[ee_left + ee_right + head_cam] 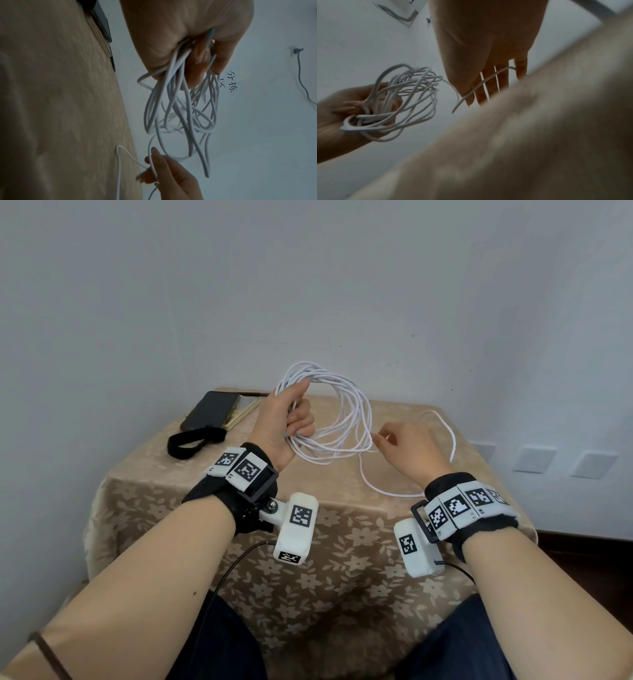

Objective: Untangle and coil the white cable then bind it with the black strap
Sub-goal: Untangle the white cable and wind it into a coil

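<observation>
Several loops of the white cable (346, 412) hang in a loose coil from my left hand (291, 419), whose fingers curl round the bundle (180, 108) above the table. My right hand (404, 440) is just right of the coil and pinches a single strand (152, 162) between thumb and fingertips; that strand (481, 83) crosses its fingers. The free tail (448, 433) arcs over the table behind the right hand and another length runs toward the right wrist. The black strap (191, 440) lies looped on the cloth at the left, apart from both hands.
A dark phone (210, 410) rests on a notebook (243, 412) at the table's back left, beside the strap. The small table (308, 559) has a beige flowered cloth and stands against a pale wall. My knees are under its near edge.
</observation>
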